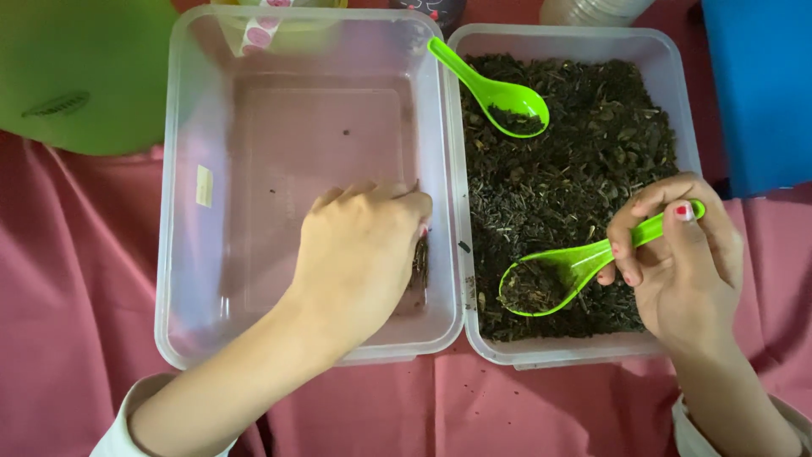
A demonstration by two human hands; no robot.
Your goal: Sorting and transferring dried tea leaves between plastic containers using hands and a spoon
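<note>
Both hands work over two clear plastic tubs on the pink-covered desk (76, 279). Left hand (359, 254), fingers curled, pinches a small clump of dark leaf matter (419, 261) inside the nearly bare left tub (173, 211). Right hand (685, 254) grips a green spoon (562, 275), its bowl loaded, low in the filled right tub (685, 110). Judged step: transferring material; the loaded spoon must stay level. Count: two tubs, two green spoons, the second spoon (495, 89) resting on the heap.

Soft even light, faint shadows, perhaps slightly blurred
</note>
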